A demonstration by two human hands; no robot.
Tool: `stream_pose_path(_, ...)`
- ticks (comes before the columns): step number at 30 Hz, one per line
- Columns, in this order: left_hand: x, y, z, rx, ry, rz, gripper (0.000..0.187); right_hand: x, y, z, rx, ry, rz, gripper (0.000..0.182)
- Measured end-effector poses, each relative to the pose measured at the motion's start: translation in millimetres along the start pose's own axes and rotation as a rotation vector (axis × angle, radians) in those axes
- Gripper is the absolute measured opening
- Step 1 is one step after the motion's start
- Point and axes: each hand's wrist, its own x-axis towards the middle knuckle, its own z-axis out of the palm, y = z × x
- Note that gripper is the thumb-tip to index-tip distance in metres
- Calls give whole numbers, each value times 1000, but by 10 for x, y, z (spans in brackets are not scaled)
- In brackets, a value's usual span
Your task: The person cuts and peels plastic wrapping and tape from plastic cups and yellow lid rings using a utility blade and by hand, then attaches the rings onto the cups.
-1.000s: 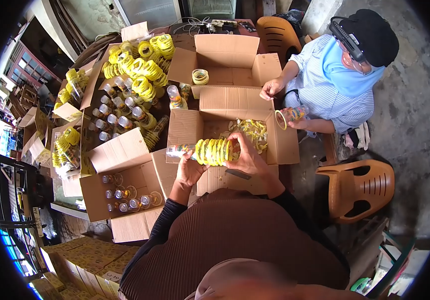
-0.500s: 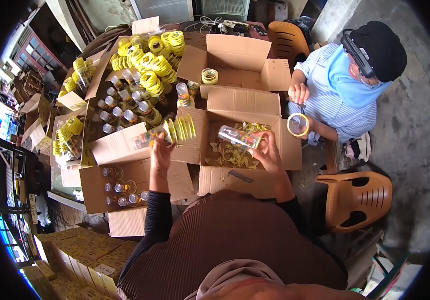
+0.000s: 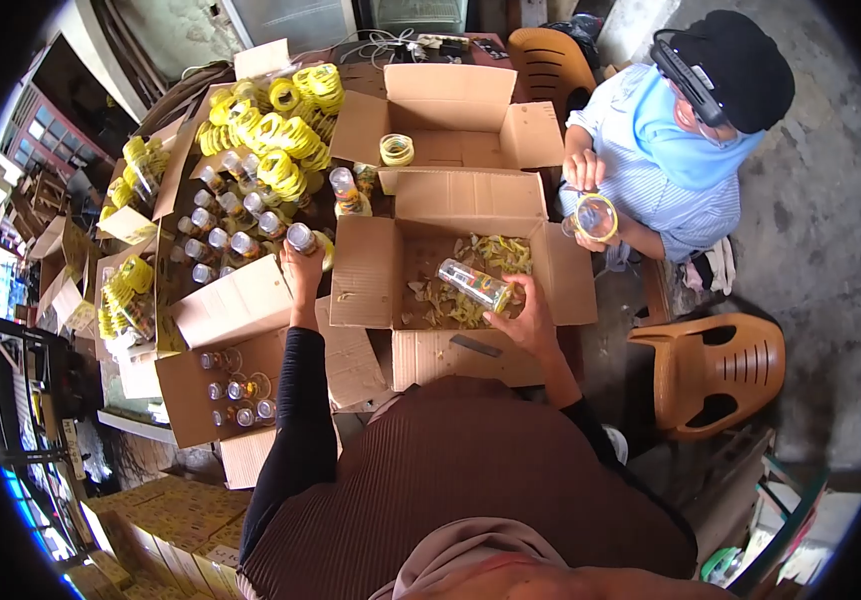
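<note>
My left hand is wrapped round a clear plastic jar, which stands roughly upright beside the group of jars on the left. Something yellow shows just behind that jar. A second clear plastic jar with a coloured print lies tilted in my right hand, its yellow-rimmed end toward my palm. Below it is an open cardboard box with yellow scraps on its bottom.
Several upright jars and a heap of yellow rings fill the left. A box of jars is nearer me. Across the table, a co-worker holds a yellow-rimmed jar. An orange chair stands at right.
My left hand has moved up and slightly left, turning its jar from lying sideways with yellow rings to roughly upright by the other jars. My right hand keeps its jar over the box.
</note>
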Motion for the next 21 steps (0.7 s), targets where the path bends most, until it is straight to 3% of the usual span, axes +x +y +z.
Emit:
stream_pose_path(2, -67, -95, 104, 41, -75, -153, 70, -52, 61, 3, 42, 17, 29, 66)
stream_pose_path(6, -131, -258, 147, -71, -245, -190, 65, -136, 122, 6, 167, 35, 166, 67)
stream_pose_path(7, -148, -230, 122, -46, -279, -299, 65, -194, 115, -1, 216, 32, 235, 69)
stream_pose_path(8, -193, -224, 67, -232, -284, -310, 66, -214, 112, -3, 216, 37, 240, 69)
stream_pose_path(14, -187, -391, 90, -139, -274, -352, 81, -307, 167, 27, 364, 5, 245, 71)
stream_pose_path(16, -207, -429, 83, -183, -87, -124, 85, -323, 104, 27, 333, 11, 224, 70)
stream_pose_path(18, -204, -322, 1, -232, -41, -48, 80, -333, 12, -9, 257, -4, 214, 70)
stream_pose_path(20, -224, 338, -391, -88, 18, 225, 78, -329, -53, -19, 180, -16, 200, 69)
stream_pose_path(21, -258, 746, -648, -47, -49, 327, 76, -323, -72, -10, 118, -16, 166, 69)
